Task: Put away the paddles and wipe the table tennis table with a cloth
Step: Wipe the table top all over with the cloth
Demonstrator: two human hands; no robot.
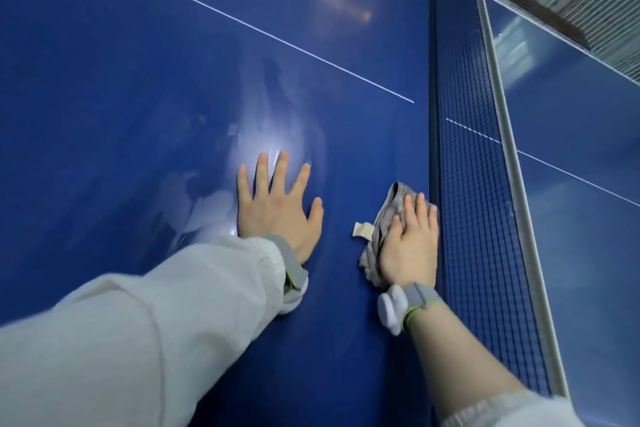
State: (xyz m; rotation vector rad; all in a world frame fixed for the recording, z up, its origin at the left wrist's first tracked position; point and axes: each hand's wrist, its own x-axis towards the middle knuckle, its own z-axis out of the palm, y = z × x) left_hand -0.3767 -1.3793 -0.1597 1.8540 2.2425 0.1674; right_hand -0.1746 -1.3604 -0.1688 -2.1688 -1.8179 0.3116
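The blue table tennis table (138, 97) fills the view, with a thin white centre line running across it. My left hand (277, 208) lies flat on the surface, fingers spread and straight. My right hand (410, 246) presses flat on a crumpled grey cloth (389, 211) with a small beige tag, right beside the foot of the net. Wiping streaks and a glare patch show around my left fingertips. No paddles are in view.
The dark blue net (485, 218) with its white top band (509, 163) runs from top to bottom on the right, touching distance from my right hand. Beyond it lies the other table half (588, 156). A slatted wall shows at the top right.
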